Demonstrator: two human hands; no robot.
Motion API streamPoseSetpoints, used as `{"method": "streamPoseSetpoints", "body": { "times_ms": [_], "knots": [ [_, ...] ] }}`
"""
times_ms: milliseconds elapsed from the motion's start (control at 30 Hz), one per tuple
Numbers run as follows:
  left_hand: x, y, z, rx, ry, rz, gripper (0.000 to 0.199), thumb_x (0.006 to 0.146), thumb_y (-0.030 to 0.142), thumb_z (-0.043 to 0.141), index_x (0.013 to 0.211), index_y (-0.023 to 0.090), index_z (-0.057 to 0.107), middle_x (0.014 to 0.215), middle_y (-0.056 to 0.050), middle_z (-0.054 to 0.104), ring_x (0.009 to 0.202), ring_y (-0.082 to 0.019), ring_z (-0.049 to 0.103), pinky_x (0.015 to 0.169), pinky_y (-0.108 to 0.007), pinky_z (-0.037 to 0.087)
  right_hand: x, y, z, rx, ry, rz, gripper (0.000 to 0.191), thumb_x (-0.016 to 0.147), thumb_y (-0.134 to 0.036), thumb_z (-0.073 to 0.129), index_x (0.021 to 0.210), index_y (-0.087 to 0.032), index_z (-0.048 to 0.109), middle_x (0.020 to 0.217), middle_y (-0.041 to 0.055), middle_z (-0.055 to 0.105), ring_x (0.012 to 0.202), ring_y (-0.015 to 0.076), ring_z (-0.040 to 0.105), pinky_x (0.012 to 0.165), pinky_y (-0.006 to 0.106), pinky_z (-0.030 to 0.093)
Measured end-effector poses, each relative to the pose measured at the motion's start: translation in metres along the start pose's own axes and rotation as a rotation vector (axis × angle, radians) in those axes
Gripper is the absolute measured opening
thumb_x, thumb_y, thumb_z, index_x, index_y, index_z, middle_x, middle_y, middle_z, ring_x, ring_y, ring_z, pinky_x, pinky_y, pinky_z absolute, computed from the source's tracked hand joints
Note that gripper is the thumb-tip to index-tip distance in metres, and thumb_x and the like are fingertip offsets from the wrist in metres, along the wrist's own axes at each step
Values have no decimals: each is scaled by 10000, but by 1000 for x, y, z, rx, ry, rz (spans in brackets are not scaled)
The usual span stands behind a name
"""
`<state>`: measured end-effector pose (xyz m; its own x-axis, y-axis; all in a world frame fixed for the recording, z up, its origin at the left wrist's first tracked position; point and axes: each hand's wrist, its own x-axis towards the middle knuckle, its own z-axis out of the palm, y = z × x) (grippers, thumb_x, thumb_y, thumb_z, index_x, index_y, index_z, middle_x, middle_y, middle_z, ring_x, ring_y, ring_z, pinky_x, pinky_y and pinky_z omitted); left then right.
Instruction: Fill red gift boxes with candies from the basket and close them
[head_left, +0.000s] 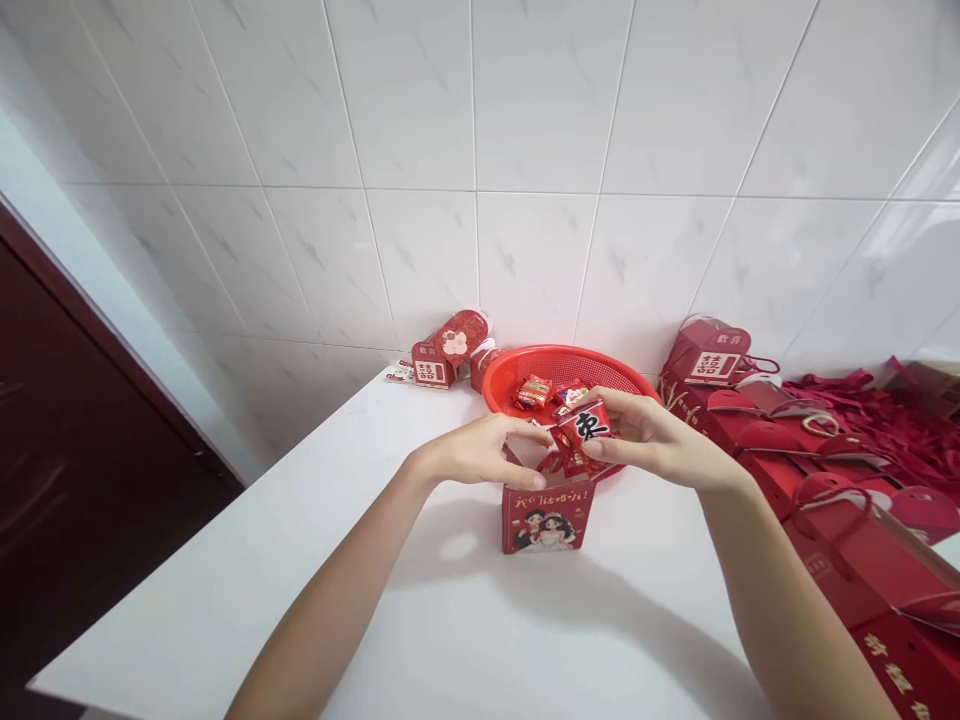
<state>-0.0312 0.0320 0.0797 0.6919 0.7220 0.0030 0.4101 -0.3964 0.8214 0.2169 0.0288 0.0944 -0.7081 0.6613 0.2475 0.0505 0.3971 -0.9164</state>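
Note:
An upright red box (547, 520) with a cartoon wedding couple on its front stands on the white table, its top open. My left hand (487, 450) is closed on the box's upper left edge, thumb at the front. Between the thumb and fingers of my right hand (652, 435) is a red candy packet (587, 424) with a large black character, held just above the box's right side. Behind the box sits a red plastic basket (600, 365) with several wrapped candies (534, 391) in it.
Small red gift boxes (435, 365) lean by the tiled wall behind, left of the basket. Several red boxes (832, 520) crowd the right side, with red ribbon material (877, 410) behind them. The white table's (225, 580) left edge faces a dark door.

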Motion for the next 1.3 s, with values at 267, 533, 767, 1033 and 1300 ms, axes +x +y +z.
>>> {"method": "streamPoseSetpoints", "body": {
  "times_ms": [267, 533, 767, 1033, 1300],
  "knots": [
    [1, 0, 1, -12, -12, 23, 518, 774, 271, 753, 1284, 243, 663, 1275, -44, 677, 1042, -232, 650, 776, -277, 519, 3, 1, 6, -42, 27, -60, 250, 929, -354, 637, 1123, -197, 628, 1076, 67, 660, 985, 201, 635, 852, 331, 541],
    [2, -3, 1, 21, 27, -53, 554, 744, 313, 788, 1280, 246, 667, 1393, -88, 601, 1163, -278, 613, 868, -328, 519, 6, 4, 10, -189, 91, -89, 248, 943, -366, 601, 1132, -212, 648, 938, 51, 672, 871, 202, 634, 775, 337, 535],
    [2, -3, 2, 6, 14, -38, 544, 753, 313, 773, 1281, 241, 662, 1341, -74, 639, 1138, -276, 628, 854, -331, 528, 10, 7, 14, -354, 78, -165, 264, 938, -353, 598, 1167, -236, 656, 1189, 72, 672, 1129, 241, 626, 979, 400, 518],
    [1, -6, 1, 48, -4, -49, 569, 753, 392, 789, 1293, 263, 665, 1407, -71, 602, 1314, -324, 528, 996, -382, 493, 1, 3, -3, -348, 307, -189, 309, 934, -392, 622, 1196, -232, 652, 1242, 91, 664, 1131, 246, 645, 958, 397, 560],
    [7, -1, 11, 49, -73, 105, 490, 812, 355, 757, 1291, 306, 668, 1371, -45, 637, 1292, -276, 559, 1091, -407, 424, -8, 3, -27, -363, 568, -202, 339, 882, -466, 683, 1109, -214, 672, 1057, 87, 730, 983, 256, 706, 918, 432, 578]
  ]
}}
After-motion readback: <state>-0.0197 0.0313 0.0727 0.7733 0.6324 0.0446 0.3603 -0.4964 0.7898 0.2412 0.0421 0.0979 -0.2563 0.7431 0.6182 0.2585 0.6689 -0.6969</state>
